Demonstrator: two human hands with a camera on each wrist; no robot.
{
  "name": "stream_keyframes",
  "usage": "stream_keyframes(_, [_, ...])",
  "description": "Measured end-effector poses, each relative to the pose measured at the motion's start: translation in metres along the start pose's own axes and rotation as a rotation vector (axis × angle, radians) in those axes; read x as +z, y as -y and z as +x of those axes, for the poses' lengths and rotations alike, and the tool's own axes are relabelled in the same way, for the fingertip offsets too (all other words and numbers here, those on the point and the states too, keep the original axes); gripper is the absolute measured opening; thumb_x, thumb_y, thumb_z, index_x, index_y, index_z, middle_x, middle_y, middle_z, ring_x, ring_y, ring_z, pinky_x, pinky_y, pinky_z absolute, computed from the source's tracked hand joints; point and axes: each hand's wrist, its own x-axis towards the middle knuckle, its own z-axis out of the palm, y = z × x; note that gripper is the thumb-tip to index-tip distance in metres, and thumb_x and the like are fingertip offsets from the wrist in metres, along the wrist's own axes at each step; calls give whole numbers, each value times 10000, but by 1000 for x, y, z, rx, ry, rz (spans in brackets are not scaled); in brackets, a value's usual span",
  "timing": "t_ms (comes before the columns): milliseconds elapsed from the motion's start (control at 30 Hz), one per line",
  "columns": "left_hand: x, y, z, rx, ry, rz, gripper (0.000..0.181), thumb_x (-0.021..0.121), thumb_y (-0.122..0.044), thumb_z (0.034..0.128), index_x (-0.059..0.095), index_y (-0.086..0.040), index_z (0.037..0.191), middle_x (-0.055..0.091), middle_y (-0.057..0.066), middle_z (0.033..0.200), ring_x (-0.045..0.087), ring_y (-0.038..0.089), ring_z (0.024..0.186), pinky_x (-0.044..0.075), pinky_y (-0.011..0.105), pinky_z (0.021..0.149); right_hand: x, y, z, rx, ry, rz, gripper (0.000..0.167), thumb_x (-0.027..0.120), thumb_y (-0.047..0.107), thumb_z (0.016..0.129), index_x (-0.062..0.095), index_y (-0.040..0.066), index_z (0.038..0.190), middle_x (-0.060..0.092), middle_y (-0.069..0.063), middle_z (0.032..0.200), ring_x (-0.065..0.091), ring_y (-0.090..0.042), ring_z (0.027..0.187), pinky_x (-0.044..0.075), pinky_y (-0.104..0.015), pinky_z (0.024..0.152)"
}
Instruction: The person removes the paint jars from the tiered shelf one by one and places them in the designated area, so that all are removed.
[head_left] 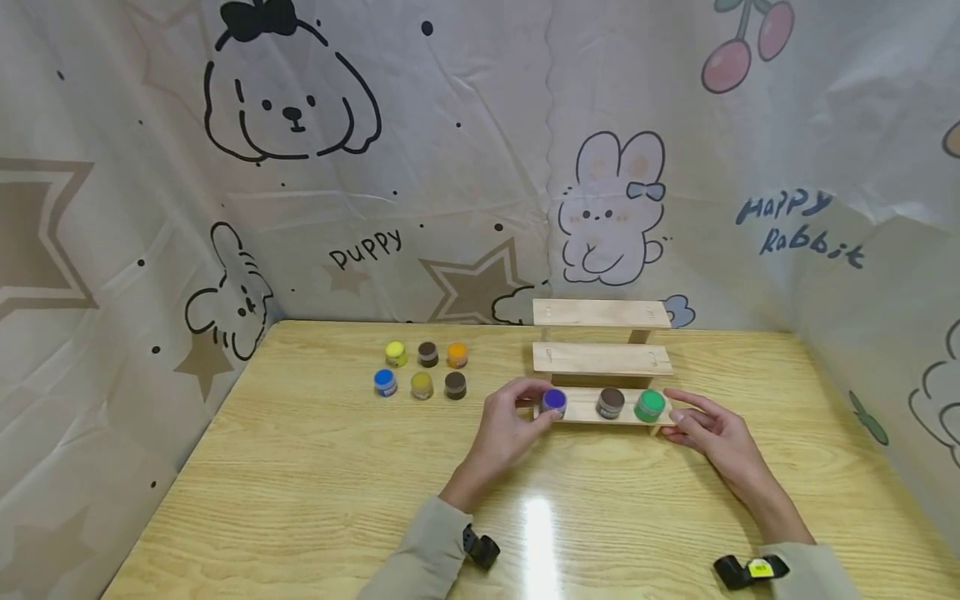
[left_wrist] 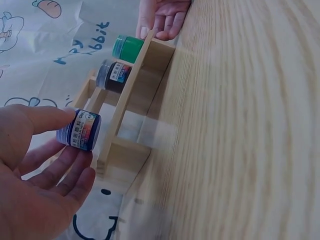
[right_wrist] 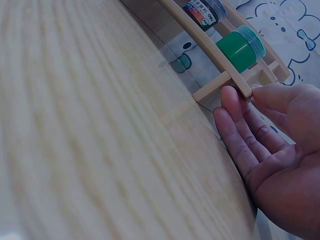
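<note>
My left hand (head_left: 510, 421) pinches a purple-blue paint jar (left_wrist: 80, 130) between thumb and fingers. That jar is at the left end of the lowest step of a three-tier wooden display stand (head_left: 585, 414); whether its base touches the step, I cannot tell. On the same step stand a dark brown paint jar (head_left: 611, 403) and, nearer the right end, a green paint jar (head_left: 650, 406). At that right end my right hand (head_left: 716, 442) grips the step's edge, thumb above and fingertips beneath, as the right wrist view shows.
Left of the stand, two rows of paint jars stand on the wooden table (head_left: 300, 467): yellow (head_left: 396, 354), brown (head_left: 428, 354), orange (head_left: 457, 355), blue (head_left: 386, 382), mustard (head_left: 422, 385) and another brown (head_left: 455, 385). A printed curtain (head_left: 465, 167) hangs behind the stand.
</note>
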Motion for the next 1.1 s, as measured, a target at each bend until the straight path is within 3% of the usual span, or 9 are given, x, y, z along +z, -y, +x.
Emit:
stream_keyframes(433, [-24,8,-11,-29,11,-62,331,825,-38,857,707,-50,1167,717,49,1109,675,209,1036,565,414,954,0,0,1,1,1,4,509,627,163,1039,479,-32,1485,744,63,1141,742,-146,954,594,-302,857])
stream_keyframes(767, [-63,19,-29,-91,5,-58,318,818,-46,870,708,-83,1165,703,50,1132,662,235,1069,553,446,979,0,2,3,-13,11,19,499,622,152,1041,481,-38,1481,744,44,1145,741,-150,955,591,-305,863])
stream_keyframes(1100, [-96,37,-40,-176,-13,-87,324,818,-6,859,716,-17,1166,704,119,1150,676,299,1059,555,466,971,0,3,-1,-4,13,38,501,619,142,1042,473,-49,1482,744,38,1145,742,-155,957,590,-306,866])
